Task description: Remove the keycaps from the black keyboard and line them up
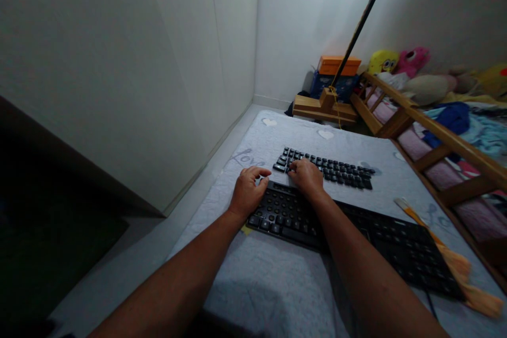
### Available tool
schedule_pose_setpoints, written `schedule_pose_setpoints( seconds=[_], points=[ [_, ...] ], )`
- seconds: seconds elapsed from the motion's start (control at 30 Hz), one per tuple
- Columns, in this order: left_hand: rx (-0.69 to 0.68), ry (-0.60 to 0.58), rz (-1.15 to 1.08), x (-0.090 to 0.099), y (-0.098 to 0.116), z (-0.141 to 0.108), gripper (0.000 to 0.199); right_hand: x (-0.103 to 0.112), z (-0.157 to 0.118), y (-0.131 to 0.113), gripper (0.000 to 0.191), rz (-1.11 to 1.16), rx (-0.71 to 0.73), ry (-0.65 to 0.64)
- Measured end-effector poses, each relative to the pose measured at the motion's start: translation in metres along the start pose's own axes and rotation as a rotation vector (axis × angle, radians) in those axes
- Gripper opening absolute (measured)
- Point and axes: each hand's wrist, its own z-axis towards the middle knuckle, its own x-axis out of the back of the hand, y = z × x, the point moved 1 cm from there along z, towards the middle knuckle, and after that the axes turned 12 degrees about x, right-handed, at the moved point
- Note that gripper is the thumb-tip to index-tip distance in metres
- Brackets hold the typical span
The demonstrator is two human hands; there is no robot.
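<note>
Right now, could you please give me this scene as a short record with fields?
Keyboard: black, lying flat, with keycaps missing in its left part
Loose keycaps: black, laid in rows beyond the keyboard
Left hand: at the keyboard's left end, thumb and index finger apart
Right hand: fingertips at the left part of the loose keycaps; grip unclear
Orange cloth: by the keyboard's right end

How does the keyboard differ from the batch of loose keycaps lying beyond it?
The keyboard is one long connected body, whereas the loose keycaps are separate pieces set in rows. The keyboard lies nearer the person; the keycaps lie farther off. The left hand is at the keyboard's left end, while the right hand's fingertips are at the keycaps. Both are dark and lie on the pale patterned cloth.
</note>
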Motion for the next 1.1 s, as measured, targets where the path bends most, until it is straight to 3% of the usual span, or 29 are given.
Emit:
schedule_pose_setpoints(
  seconds=[0.43, 0.6, 0.67, 0.73, 0.83, 0.9, 1.0, 1.1],
  points=[
    [0.005, -0.006, -0.002, 0.001, 0.0, 0.0, 0.017, 0.0, -0.002, 0.0, 0.019, 0.041, 0.002, 0.051],
    [-0.002, -0.007, -0.003, 0.001, 0.001, -0.001, 0.016, 0.02, -0.009, 0.0, 0.023, 0.118, 0.028, 0.147],
    [-0.008, -0.014, -0.004, 0.001, 0.001, -0.001, 0.016, 0.034, -0.017, 0.003, 0.032, 0.287, 0.041, 0.298],
    [-0.016, -0.021, -0.003, 0.001, 0.001, -0.002, 0.015, 0.048, -0.031, 0.007, 0.035, 0.605, 0.044, 0.455],
    [-0.034, -0.032, 0.006, 0.001, 0.0, -0.002, 0.013, 0.062, -0.06, 0.01, 0.039, 0.915, 0.029, 0.535],
    [-0.046, -0.041, 0.013, 0.001, 0.0, -0.003, 0.012, 0.066, -0.082, 0.007, 0.041, 0.991, 0.006, 0.494],
    [-0.057, -0.046, 0.022, 0.0, 0.001, -0.003, 0.012, 0.065, -0.11, -0.002, 0.041, 1.061, -0.052, 0.328],
    [-0.056, -0.045, 0.031, 0.0, 0.0, -0.003, 0.013, 0.057, -0.124, -0.012, 0.037, 1.091, 0.004, 0.164]
  ],
)
